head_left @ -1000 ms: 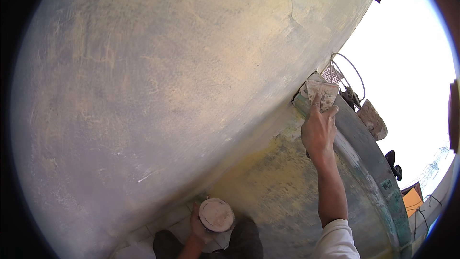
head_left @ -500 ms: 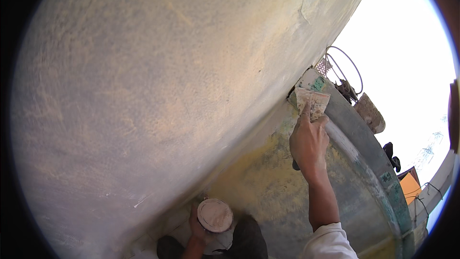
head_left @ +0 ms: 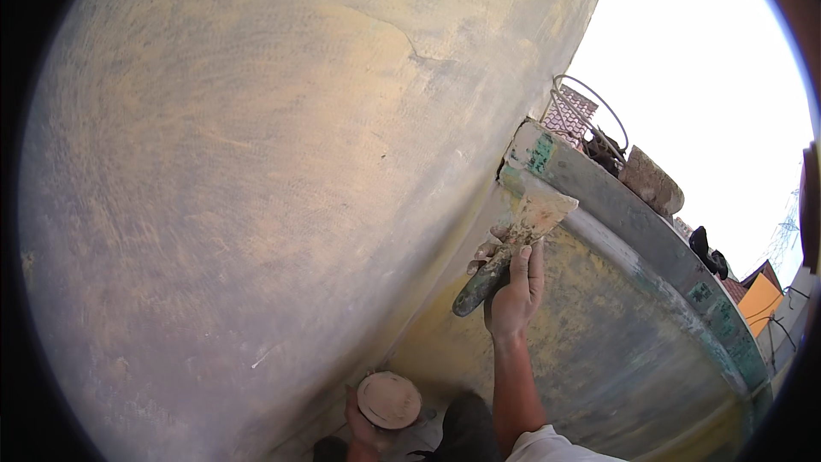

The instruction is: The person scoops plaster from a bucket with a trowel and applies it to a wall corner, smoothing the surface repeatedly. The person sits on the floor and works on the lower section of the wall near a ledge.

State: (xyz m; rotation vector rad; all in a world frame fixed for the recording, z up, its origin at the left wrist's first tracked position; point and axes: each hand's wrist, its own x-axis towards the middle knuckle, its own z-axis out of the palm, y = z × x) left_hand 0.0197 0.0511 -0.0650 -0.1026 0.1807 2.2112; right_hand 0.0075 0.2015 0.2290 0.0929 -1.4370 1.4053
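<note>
A putty knife (head_left: 540, 216), its blade crusted with pale filler and its handle dark, is in my right hand (head_left: 513, 287). The blade points up and right, below the green-stained end of the curved ledge. My left hand (head_left: 363, 428), at the bottom, grips a round container (head_left: 387, 398) with a pinkish-beige top surface; whether that is a lid or filler is unclear. A large curved, mottled wall (head_left: 239, 171) fills the left, meeting a yellow-grey surface (head_left: 616, 316) behind my right arm.
On the curved ledge (head_left: 599, 184) lie a dirty block (head_left: 650, 180), a wire loop (head_left: 620, 111), a patterned mesh piece (head_left: 569, 107) and dark objects (head_left: 710, 252). An orange panel (head_left: 759, 301) stands beyond at the right. My dark-clad leg (head_left: 462, 432) shows at the bottom.
My right hand has come down and left from the ledge's end and turned, showing the knife's handle. My left hand and the container have shifted slightly down and right in the picture.
</note>
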